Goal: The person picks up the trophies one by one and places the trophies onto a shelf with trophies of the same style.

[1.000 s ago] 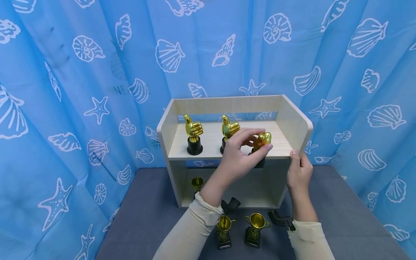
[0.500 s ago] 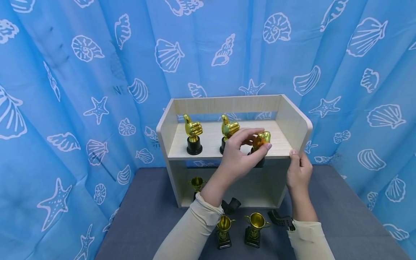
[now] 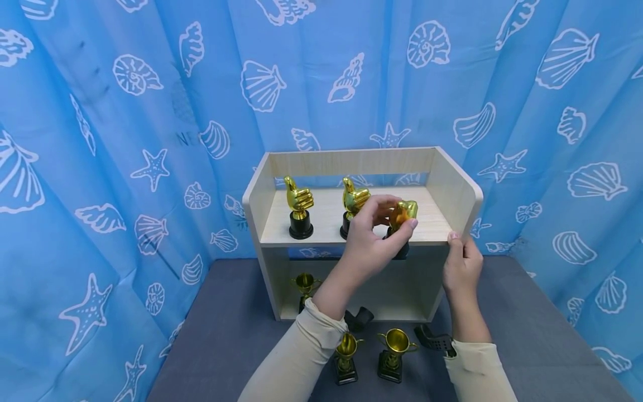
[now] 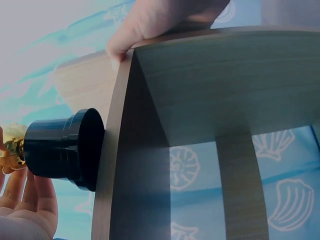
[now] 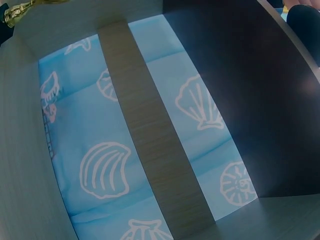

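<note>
My left hand point(image 3: 369, 240) grips the golden top of a thumbs-up trophy point(image 3: 406, 212) at the right part of the upper shelf's front edge. In the left wrist view its black round base point(image 4: 65, 145) is right at the shelf board's edge, and fingers point(image 4: 37, 200) lie around the gold part. My right hand point(image 3: 462, 268) holds the right side of the wooden shelf unit point(image 3: 457, 184), thumb on the front edge. Two more thumbs-up trophies point(image 3: 300, 207) stand upright on the upper board; the middle one point(image 3: 354, 198) is partly hidden by my left hand.
Inside the lower compartment, at the left, stands a gold cup trophy point(image 3: 305, 285). Two more cup trophies, one at left point(image 3: 345, 357) and one at right point(image 3: 394, 354), stand on the grey cloth point(image 3: 216, 346) before the unit. A blue shell-patterned curtain point(image 3: 321, 72) hangs behind.
My left hand has shifted slightly and turned the thumbs-up trophy a little at the shelf edge. The right hand keeps its hold on the unit's side.
</note>
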Motion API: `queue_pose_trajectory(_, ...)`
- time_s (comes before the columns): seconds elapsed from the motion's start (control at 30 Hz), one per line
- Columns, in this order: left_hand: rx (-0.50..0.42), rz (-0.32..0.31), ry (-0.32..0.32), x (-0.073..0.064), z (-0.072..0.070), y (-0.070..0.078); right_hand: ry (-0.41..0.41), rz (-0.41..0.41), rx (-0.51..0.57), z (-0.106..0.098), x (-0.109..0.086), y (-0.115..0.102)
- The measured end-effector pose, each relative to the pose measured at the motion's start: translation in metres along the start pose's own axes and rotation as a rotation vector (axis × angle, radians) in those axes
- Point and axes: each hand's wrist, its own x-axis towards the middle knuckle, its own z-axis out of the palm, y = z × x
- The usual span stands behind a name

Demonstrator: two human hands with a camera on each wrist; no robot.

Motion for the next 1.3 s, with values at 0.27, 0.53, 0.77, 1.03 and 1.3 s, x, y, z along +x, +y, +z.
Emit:
queue_pose_trajectory(0.27,0.007,-0.009,0.001,0.000,0.000,-0.002,-0.007,0.014,0.005,0.000,0.001,0.002)
queue_pose_trajectory(0.53,0.018,-0.025,0.004,0.002,0.000,-0.005,0.000,-0.024,-0.005,0.000,-0.001,0.002)
queue_pose_trajectory(0.77,0.022,-0.012,0.007,0.004,0.001,-0.008,-0.003,-0.016,-0.005,0.000,-0.002,0.001)
queue_pose_trajectory(1.03,0.028,-0.008,0.004,0.006,0.004,-0.010,0.003,-0.019,0.013,0.000,0.000,0.001)
queue_pose_trajectory(1.3,0.028,-0.008,0.012,0.007,0.006,-0.012,-0.024,0.000,0.020,0.000,0.000,0.003)
